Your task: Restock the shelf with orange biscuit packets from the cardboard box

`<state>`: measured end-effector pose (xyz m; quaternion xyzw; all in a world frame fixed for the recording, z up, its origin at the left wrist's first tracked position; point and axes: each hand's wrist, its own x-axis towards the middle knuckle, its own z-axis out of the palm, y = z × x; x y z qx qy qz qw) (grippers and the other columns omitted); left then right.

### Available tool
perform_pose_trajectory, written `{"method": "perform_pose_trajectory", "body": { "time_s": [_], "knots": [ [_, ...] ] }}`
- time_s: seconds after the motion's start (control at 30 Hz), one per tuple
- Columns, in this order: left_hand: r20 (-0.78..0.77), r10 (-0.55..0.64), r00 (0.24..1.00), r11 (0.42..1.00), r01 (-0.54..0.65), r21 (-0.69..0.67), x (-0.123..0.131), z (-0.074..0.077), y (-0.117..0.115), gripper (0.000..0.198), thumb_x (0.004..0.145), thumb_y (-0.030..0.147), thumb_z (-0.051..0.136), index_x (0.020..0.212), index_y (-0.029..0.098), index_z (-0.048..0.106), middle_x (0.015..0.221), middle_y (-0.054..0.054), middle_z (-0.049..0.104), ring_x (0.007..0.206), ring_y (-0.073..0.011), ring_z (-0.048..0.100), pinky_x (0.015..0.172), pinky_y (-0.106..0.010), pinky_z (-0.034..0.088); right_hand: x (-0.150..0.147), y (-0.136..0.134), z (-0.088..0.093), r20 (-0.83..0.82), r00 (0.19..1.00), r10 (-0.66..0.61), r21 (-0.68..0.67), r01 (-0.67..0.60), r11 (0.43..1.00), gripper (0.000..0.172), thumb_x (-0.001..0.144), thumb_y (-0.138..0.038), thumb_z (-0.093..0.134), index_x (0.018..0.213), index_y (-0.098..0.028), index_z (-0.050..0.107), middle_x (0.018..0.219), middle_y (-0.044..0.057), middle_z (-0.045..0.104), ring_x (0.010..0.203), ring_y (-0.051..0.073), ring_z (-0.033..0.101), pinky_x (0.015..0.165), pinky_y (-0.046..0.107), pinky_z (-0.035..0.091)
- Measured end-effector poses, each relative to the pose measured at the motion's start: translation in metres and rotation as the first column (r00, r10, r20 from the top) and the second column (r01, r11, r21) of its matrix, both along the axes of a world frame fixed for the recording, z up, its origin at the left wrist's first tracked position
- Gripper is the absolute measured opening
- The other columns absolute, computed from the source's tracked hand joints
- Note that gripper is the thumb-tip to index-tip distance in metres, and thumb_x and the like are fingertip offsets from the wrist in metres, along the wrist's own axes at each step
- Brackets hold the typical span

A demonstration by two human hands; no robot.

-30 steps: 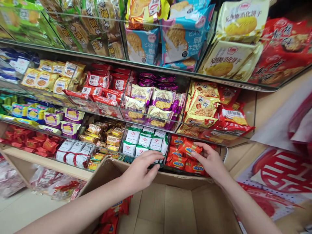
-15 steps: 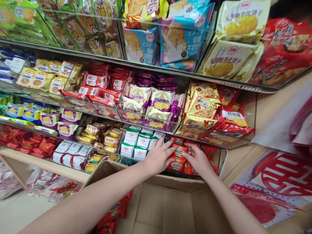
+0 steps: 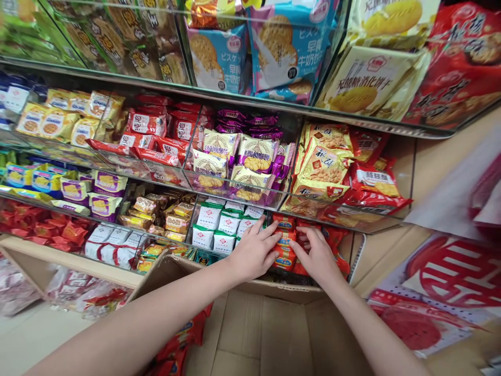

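Note:
Small red snack packets [image 3: 285, 244] stand stacked in the bottom-row bin, between my two hands. My left hand [image 3: 253, 249] lies at their left side with fingers spread, its fingertips touching the packets' edge. At their right side is my right hand [image 3: 319, 257], fingers apart and slightly bent, the thumb and fingertips against the packets. Neither hand is closed round a packet. White-and-green packets [image 3: 228, 223] sit just left of my left hand. Beneath my forearms is an open cardboard box [image 3: 279, 334], with larger red packages [image 3: 178, 342] partly hidden by my left arm.
Clear dividers and a shelf edge [image 3: 235, 189] run above my hands. Purple-and-cream cookie packets [image 3: 256, 154] and yellow packets [image 3: 324, 164] fill the bins above. Red-printed plastic bags [image 3: 457, 277] hang at right. Bagged goods [image 3: 86, 290] lie on the floor at left.
The view has shifted slightly, so the shelves sit a little higher and further left. My hands stay at the red packets, with small finger shifts in the right hand.

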<state>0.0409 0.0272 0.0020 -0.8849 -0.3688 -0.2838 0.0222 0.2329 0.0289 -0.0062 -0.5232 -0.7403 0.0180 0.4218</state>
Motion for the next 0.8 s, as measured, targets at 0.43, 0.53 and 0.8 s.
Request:
{"method": "perform_pose_trajectory", "body": {
  "time_s": [0.43,0.53,0.8],
  "knots": [
    [-0.042,0.028,0.999,0.998,-0.026,0.057,-0.0013,0.0041,-0.0044,0.040,0.082,0.027,0.046,0.120,0.018,0.048,0.134,-0.005,0.042,0.129,-0.0302,0.021,0.102,-0.047,0.028,0.0011,-0.0040,0.0036,0.197,0.980,0.039,0.018,-0.044,0.999,0.031,0.085,-0.029,0.040,0.104,-0.015,0.061,0.105,0.009,0.063,0.099,0.022,0.054,0.089,0.040,0.042],
    [-0.080,0.039,0.996,0.997,-0.033,0.077,0.0000,0.0068,-0.0058,0.039,0.083,0.029,0.042,0.119,0.017,0.049,0.129,-0.007,0.047,0.126,-0.0309,0.026,0.099,-0.049,0.029,0.0036,-0.0069,0.0059,0.217,0.974,0.066,-0.029,-0.061,0.998,0.035,0.082,-0.037,0.046,0.107,-0.016,0.060,0.108,0.009,0.062,0.102,0.023,0.052,0.090,0.040,0.042],
    [-0.113,0.038,0.993,0.995,-0.027,0.099,0.0025,0.0051,-0.0050,0.039,0.083,0.029,0.042,0.117,0.013,0.049,0.126,-0.010,0.049,0.125,-0.0314,0.027,0.098,-0.048,0.031,0.0033,-0.0071,0.0041,0.287,0.948,0.136,-0.096,-0.113,0.989,0.047,0.076,-0.040,0.055,0.115,-0.014,0.054,0.117,0.011,0.056,0.110,0.024,0.047,0.095,0.041,0.039]
  ]
}}
